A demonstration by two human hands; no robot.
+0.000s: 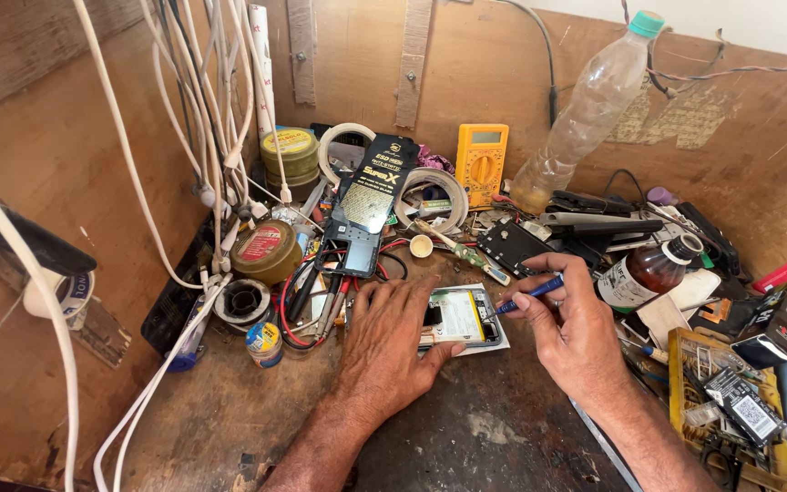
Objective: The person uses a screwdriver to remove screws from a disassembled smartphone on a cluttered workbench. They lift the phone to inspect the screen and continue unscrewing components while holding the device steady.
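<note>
Mid-repair: the left hand (384, 342) lies flat, pinning the opened phone (460, 319) to the bench (466, 428), while the right hand (568, 323) pinches a blue screwdriver (530, 294) — tip probably on a screw — needing a steady, upright twist.

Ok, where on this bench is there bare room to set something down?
Bare wood shows near the front edge, left of the left hand, below the solder tins. A smaller patch lies between both forearms. The back and the side beyond the right hand are crowded.

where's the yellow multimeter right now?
In the head view, the yellow multimeter leans against the wooden back wall, centre-top, between the white tape roll on its left and the tilted clear plastic bottle on its right.
</note>
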